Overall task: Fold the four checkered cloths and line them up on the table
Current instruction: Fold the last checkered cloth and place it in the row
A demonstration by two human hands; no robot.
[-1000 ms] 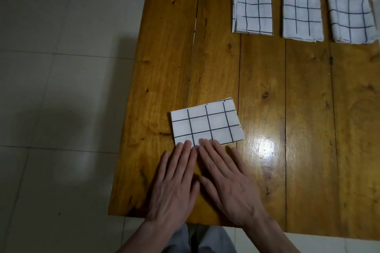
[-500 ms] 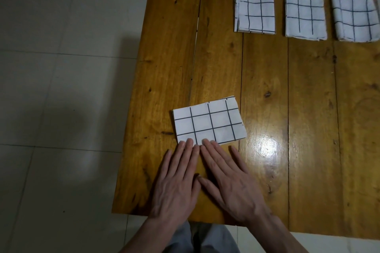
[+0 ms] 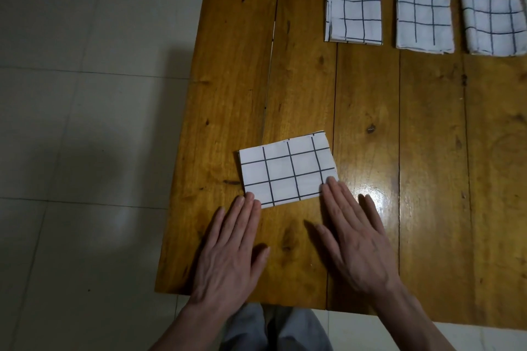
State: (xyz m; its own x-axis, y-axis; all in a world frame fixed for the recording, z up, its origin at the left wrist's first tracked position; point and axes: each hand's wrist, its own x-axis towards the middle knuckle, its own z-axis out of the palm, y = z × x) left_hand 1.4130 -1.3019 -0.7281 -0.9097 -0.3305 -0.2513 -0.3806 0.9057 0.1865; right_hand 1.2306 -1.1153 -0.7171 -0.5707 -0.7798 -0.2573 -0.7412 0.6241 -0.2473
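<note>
Head view — three folded checkered cloths (image 3: 353,6) (image 3: 424,12) (image 3: 494,16) form a row along the wooden table's (image 3: 370,99) far edge. The fourth folded cloth (image 3: 286,172) lies near the front, unaligned. Left hand (image 3: 231,248) and right hand (image 3: 353,236) lie flat, fingers straight and together, fingertips touching its near corners — only placement appears to remain.

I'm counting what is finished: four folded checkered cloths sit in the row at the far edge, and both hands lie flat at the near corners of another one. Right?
Not quite. The head view shows three folded cloths in the far row. The left hand and right hand lie flat at the near corners of the fourth cloth.
</note>
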